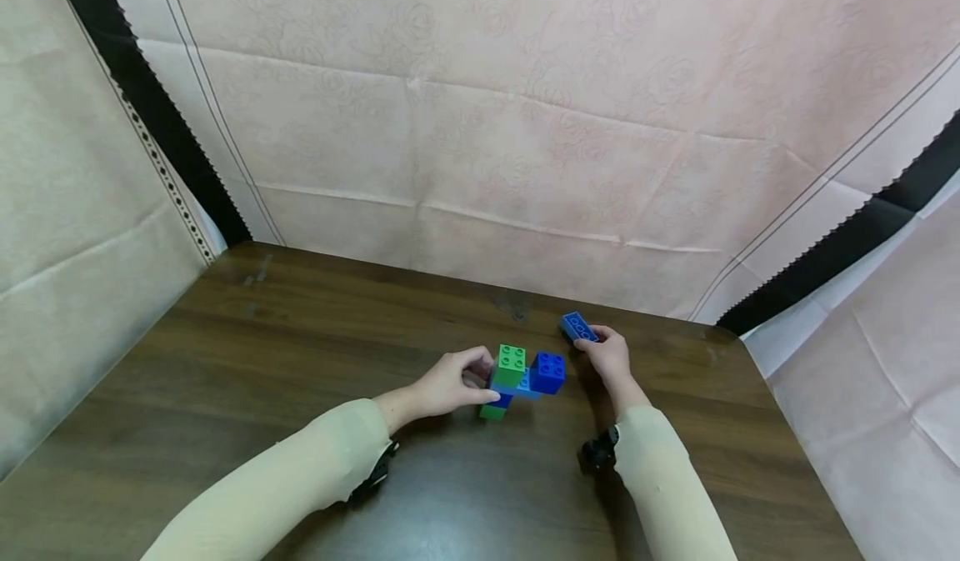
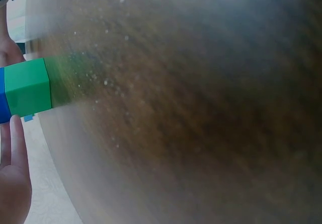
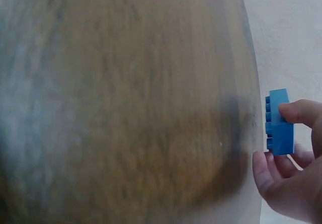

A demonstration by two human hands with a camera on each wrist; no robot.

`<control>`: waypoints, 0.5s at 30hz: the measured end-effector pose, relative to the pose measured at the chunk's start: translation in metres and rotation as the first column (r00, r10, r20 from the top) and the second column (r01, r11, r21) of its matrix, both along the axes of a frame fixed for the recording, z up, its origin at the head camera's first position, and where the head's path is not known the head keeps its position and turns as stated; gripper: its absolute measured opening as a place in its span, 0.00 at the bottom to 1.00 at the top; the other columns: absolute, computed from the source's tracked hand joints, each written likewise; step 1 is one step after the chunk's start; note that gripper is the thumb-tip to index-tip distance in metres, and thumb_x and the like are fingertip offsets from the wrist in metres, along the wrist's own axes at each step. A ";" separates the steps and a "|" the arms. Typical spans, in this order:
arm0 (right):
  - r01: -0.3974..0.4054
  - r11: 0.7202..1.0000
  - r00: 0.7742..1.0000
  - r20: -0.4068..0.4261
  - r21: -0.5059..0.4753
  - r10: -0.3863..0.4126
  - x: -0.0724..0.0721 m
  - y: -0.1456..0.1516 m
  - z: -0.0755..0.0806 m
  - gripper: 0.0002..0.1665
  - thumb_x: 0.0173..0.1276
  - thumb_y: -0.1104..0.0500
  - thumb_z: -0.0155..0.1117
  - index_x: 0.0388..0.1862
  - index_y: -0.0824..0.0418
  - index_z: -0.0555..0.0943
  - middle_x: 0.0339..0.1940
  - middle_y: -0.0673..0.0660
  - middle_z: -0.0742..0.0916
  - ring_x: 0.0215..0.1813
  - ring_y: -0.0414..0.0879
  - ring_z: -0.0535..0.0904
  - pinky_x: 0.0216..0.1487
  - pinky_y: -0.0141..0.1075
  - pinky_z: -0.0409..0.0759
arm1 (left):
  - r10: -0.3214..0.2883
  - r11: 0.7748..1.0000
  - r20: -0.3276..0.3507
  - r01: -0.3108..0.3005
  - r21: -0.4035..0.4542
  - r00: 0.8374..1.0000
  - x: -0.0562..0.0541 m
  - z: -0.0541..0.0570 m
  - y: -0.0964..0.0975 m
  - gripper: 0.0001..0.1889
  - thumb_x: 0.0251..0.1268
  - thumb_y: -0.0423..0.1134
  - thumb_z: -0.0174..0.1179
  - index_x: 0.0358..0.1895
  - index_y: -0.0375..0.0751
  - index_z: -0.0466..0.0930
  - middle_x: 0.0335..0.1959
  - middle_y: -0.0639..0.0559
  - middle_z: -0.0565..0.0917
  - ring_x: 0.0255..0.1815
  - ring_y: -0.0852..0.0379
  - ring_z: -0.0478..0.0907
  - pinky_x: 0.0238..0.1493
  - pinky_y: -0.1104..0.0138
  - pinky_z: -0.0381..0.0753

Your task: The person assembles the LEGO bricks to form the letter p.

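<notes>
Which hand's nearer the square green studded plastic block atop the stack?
Left. The left hand grips the stack, just left of the green block; the right hand is farther away, off to its right, holding an oblong blue studded plastic block.

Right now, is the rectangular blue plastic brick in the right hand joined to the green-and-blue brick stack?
No, the right hand holds the rectangular blue brick visibly apart from the brick stack.

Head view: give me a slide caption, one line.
Left hand holds a stack of green and blue blocks; right hand holds a separate blue block.
</notes>
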State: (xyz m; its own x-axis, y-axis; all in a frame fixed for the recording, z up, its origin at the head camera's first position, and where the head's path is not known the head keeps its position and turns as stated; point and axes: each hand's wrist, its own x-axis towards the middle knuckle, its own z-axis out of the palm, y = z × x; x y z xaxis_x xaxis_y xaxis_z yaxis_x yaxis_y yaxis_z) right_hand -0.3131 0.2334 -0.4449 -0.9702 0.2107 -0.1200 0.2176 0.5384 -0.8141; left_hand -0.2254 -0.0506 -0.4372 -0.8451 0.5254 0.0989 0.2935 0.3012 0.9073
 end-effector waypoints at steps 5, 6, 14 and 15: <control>0.029 0.992 0.998 -0.048 -0.125 -0.035 0.004 0.006 0.005 0.26 0.63 0.61 0.61 0.60 0.67 0.71 0.55 0.66 0.76 0.38 0.44 0.74 0.37 0.30 0.77 | 0.000 1.000 0.002 0.000 0.003 1.000 0.000 0.000 0.000 0.13 0.60 0.39 0.64 0.44 0.43 0.71 0.43 0.48 0.79 0.45 0.55 0.77 0.47 0.66 0.81; 0.030 0.988 0.997 -0.060 -0.149 -0.039 0.005 0.007 0.006 0.26 0.63 0.62 0.60 0.60 0.68 0.71 0.55 0.66 0.76 0.38 0.43 0.74 0.37 0.29 0.77 | 0.000 1.000 0.002 0.000 0.005 1.000 0.000 0.000 0.000 0.13 0.59 0.39 0.64 0.44 0.43 0.71 0.43 0.48 0.79 0.45 0.55 0.77 0.47 0.66 0.81; 0.002 0.966 0.989 -0.140 -0.260 -0.040 0.016 0.008 0.016 0.22 0.64 0.64 0.56 0.58 0.68 0.71 0.47 0.57 0.77 0.37 0.37 0.71 0.40 0.29 0.75 | 0.004 1.000 0.006 -0.004 0.011 1.000 0.000 -0.002 0.000 0.13 0.59 0.40 0.64 0.44 0.44 0.72 0.43 0.49 0.79 0.45 0.55 0.77 0.47 0.66 0.81; -0.007 0.962 0.989 -0.147 -0.271 -0.034 0.017 0.008 0.017 0.22 0.64 0.64 0.56 0.58 0.68 0.71 0.44 0.55 0.76 0.37 0.37 0.71 0.41 0.30 0.75 | 0.004 1.000 0.007 -0.004 0.013 1.000 0.000 -0.001 0.000 0.13 0.59 0.40 0.64 0.44 0.43 0.72 0.43 0.48 0.79 0.45 0.55 0.77 0.47 0.66 0.81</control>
State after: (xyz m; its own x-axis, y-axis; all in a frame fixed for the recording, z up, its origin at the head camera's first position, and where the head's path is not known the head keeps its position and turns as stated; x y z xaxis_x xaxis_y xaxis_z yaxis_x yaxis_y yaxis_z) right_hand -0.2956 0.2410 -0.4281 -0.9786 0.2036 -0.0290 0.0889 0.2916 -0.9524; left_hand -0.2251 -0.0509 -0.4387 -0.8478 0.5209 0.0998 0.2862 0.2909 0.9129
